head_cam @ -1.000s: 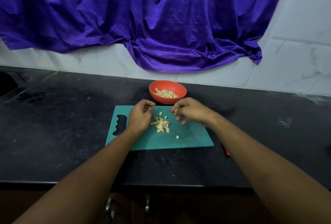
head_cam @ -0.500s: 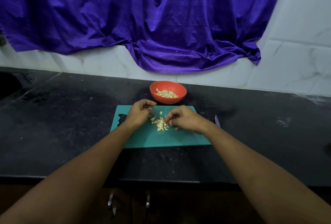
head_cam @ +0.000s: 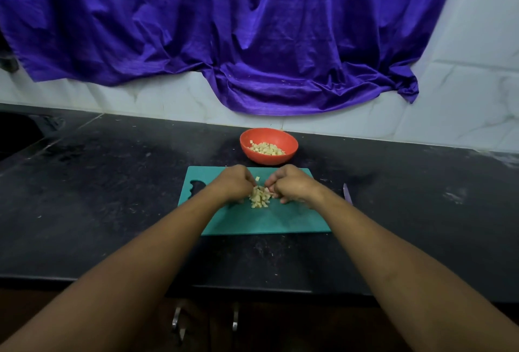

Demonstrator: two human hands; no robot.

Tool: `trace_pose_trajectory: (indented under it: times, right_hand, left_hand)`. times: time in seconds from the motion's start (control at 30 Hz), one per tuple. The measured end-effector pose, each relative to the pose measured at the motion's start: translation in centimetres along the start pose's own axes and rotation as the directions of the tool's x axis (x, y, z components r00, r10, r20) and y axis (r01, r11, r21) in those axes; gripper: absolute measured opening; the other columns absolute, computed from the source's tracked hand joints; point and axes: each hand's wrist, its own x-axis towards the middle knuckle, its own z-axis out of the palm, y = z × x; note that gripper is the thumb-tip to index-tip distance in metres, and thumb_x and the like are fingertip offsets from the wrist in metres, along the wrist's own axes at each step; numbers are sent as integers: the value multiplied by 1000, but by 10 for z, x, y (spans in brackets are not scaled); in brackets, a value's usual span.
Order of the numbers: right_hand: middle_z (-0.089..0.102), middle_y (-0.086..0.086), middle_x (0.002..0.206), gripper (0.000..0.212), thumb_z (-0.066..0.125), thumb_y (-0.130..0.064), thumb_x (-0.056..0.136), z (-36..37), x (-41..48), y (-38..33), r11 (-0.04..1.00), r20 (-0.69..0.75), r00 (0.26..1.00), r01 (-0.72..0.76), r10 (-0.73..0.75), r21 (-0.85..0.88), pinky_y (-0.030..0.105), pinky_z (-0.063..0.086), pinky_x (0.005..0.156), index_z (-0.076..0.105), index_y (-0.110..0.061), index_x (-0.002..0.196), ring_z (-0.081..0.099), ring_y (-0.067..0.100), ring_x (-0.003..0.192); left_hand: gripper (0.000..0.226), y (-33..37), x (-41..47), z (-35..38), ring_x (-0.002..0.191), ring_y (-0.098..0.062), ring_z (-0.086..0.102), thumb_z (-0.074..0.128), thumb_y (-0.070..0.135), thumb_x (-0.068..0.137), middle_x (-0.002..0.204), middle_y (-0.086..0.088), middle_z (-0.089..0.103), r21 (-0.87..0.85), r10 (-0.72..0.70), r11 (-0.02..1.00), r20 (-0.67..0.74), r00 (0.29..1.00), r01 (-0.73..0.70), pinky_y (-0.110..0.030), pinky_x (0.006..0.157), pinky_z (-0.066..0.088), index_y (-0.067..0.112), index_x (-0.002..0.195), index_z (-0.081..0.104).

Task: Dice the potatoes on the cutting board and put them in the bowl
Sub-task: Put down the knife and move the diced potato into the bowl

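A small heap of diced potato [head_cam: 259, 198] lies in the middle of the teal cutting board [head_cam: 252, 222]. My left hand [head_cam: 234, 183] and my right hand [head_cam: 292, 185] cup the heap from either side, fingers curled in against the pieces. One loose cube [head_cam: 257, 178] sits just behind the heap, between the knuckles. Behind the board stands a red bowl [head_cam: 268, 134] that holds more diced potato [head_cam: 266, 148].
A knife with a purple blade [head_cam: 347, 192] lies on the black counter [head_cam: 112, 197] just right of the board, partly hidden by my right forearm. A purple cloth [head_cam: 224, 28] hangs on the tiled wall. The counter's front edge runs close below the board.
My right hand moved left to the heap and my left hand closed in from the other side. The scattered cubes are now pushed into one tighter heap between both hands.
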Motion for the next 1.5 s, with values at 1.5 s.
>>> trace_pose_trajectory:
  times: [1.5]
  right_hand:
    - [64, 22, 102, 20, 44, 17, 94, 7, -8, -34, 771, 274, 947, -298, 166, 563, 51, 57, 98, 58, 6, 102, 70, 39, 101]
  left_hand:
    - [21, 31, -1, -15, 77, -22, 74, 67, -13, 88, 99, -19, 74, -287, -214, 919, 217, 952, 272, -33, 75, 64, -4, 105, 72]
